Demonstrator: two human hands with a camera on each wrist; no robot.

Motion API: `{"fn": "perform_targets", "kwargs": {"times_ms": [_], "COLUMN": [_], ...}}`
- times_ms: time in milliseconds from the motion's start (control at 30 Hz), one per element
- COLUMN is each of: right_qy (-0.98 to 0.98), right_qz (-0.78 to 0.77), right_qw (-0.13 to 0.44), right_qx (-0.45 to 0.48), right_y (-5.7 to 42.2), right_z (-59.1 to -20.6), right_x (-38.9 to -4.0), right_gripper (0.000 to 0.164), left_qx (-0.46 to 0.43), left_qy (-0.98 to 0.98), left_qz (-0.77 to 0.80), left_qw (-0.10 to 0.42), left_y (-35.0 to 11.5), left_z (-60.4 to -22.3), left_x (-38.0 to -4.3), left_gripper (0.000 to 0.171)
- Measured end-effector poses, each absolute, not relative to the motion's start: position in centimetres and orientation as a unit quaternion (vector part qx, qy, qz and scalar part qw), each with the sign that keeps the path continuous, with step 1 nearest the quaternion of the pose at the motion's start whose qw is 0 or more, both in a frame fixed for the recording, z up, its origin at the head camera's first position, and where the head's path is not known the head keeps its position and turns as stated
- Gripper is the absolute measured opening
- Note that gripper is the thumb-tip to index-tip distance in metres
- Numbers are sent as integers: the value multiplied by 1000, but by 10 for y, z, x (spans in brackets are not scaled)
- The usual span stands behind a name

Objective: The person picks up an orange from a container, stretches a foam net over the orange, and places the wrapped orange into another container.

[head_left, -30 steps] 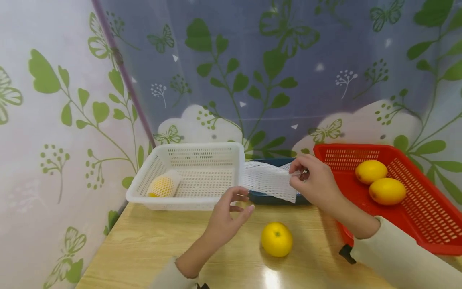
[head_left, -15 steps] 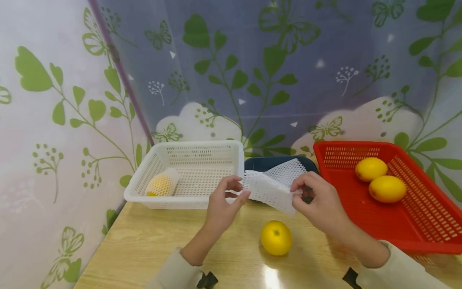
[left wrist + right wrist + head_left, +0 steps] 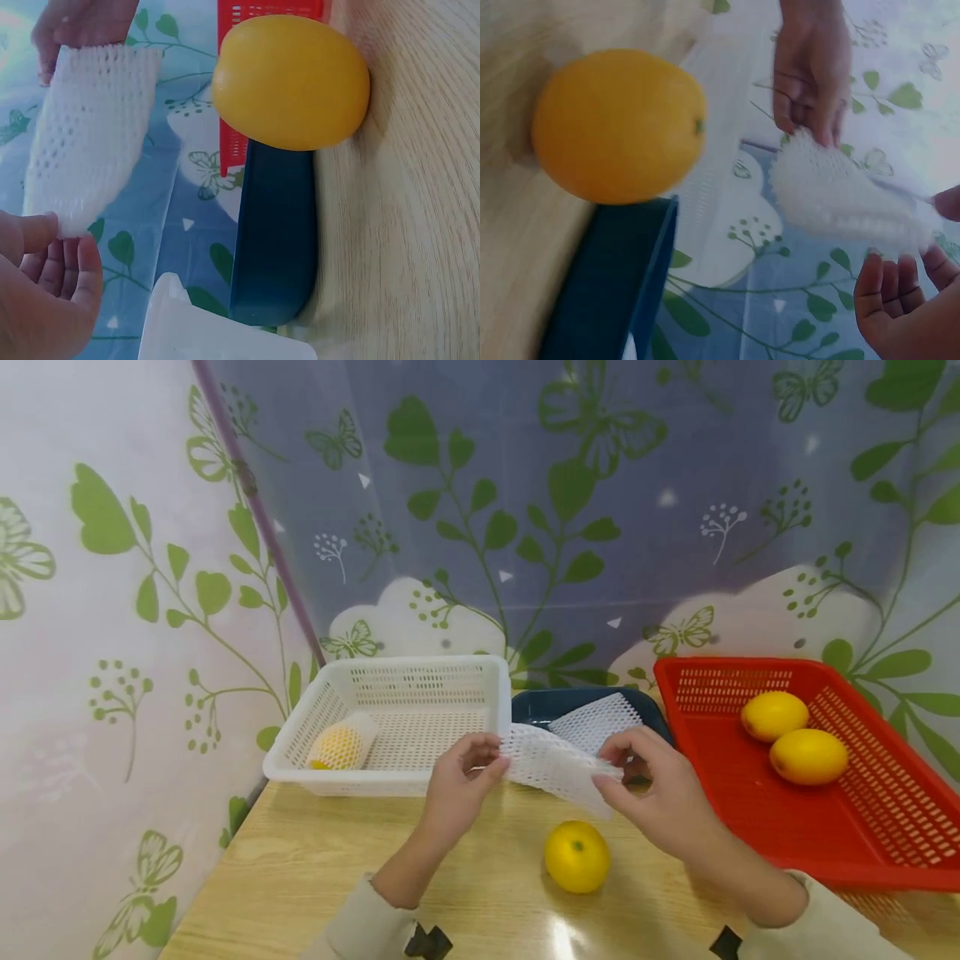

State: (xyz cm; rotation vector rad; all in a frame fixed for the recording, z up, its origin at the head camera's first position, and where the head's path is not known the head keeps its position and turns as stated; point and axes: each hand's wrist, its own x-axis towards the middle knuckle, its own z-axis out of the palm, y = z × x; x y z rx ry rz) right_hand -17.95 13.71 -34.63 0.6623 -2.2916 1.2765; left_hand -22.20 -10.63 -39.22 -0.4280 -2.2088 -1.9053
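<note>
A white foam fruit net [image 3: 551, 766] is stretched above the table between my two hands. My left hand [image 3: 459, 787] pinches its left end between thumb and fingers, as the left wrist view of the net [image 3: 94, 135] also shows. The other end is pinched by my right hand [image 3: 667, 789]. Below the net, a round yellow fruit [image 3: 577, 858] sits on the wooden table. Behind it, a second foam net [image 3: 600, 720] lies in a dark blue tray [image 3: 531, 703], partly covered by the held net and my right hand.
At the left stands a white basket [image 3: 420, 785] holding a net-wrapped yellow fruit [image 3: 337, 747]. A red basket [image 3: 757, 814] on the right holds two yellow fruits [image 3: 808, 757]. The patterned curtain [image 3: 465, 527] hangs behind the table [image 3: 315, 877].
My right hand has drawn the foam net out of the blue tray, toward me. My left hand, earlier relaxed beside the net, has taken hold of its left end.
</note>
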Motion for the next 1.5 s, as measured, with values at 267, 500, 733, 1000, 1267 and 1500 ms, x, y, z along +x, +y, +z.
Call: {"fn": "perform_targets", "kwargs": {"times_ms": [267, 500, 733, 1000, 1267, 1500], "right_qy": [-739, -741, -736, -737, -759, -749], "right_qz": [625, 646, 631, 633, 628, 654], "right_qw": [156, -39, -125, -95, -49, -13], "right_qx": [197, 181, 213, 216, 168, 104], "right_y": [150, 135, 128, 120, 116, 115], "right_z": [-329, -345, -366, -379, -385, -387], "right_x": [-189, -202, -203, -201, -198, -198], "right_gripper": [19, 40, 45, 40, 25, 20], "left_qx": [-135, -176, -177, -170, -147, -144], "left_qy": [-671, -583, -608, -691, -704, -661], "left_qz": [-729, -781, -762, -699, -689, -729], "left_qw": [-16, -139, -135, -69, -82, -100], "left_y": [-108, -94, -84, -78, -73, -76], "left_z": [-389, -387, -389, -400, -403, -407], "left_x": [-223, -212, -203, -202, -199, -200], "left_gripper": [22, 22, 26, 22, 23, 19]}}
